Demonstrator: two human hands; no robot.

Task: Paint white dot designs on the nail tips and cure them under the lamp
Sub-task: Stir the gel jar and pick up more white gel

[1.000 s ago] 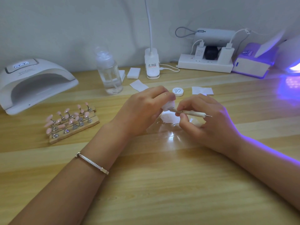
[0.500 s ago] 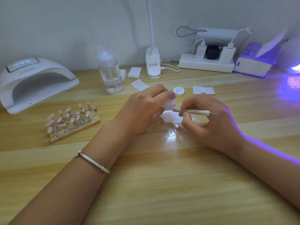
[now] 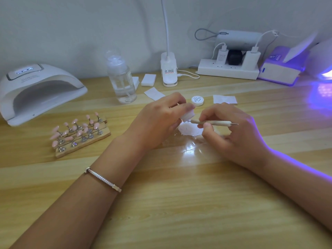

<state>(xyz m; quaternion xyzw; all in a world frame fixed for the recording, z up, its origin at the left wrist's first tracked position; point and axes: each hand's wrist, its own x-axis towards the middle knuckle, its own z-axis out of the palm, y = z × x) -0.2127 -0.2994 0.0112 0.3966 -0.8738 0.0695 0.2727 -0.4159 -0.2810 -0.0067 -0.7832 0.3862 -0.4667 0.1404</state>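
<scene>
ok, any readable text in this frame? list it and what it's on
"SUN": faint, on the white nail lamp; the rest is blurred.
Its display: lit, unreadable.
Jar lid: script, too blurred.
Desk lamp base label, charger label: too small.

A strip of bare wood-grain tabletop [image 3: 75, 108] lies between the wooden rack of pink nail tips [image 3: 80, 141] and the white domed lamp [image 3: 41, 90].
</scene>
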